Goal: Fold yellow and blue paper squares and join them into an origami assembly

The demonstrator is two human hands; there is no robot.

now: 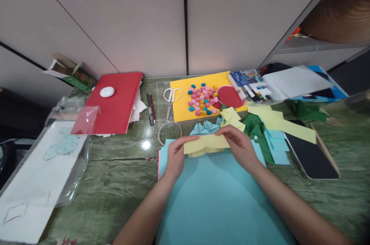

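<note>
Yellow paper strip point(206, 144) pinched btwn left hand point(175, 156) & right hand point(239, 145), over blue sheet point(216, 198).

Free room lies on the green tabletop point(115, 183) at its near left, between the plastic-sleeved drawing point(43, 168) along the left edge and the blue sheet point(219, 195) at the near edge. Toward the far edge the way is crowded: a red folder point(115, 106), two pens point(150, 109), white scissors point(171, 100), a wire ring point(169, 131), and a yellow sheet point(182, 112) strewn with paper beads point(202, 100). Toward the right edge, folded paper pieces point(274, 129) and a dark tablet point(312, 156) block passage, markers point(254, 90) behind them.
</note>
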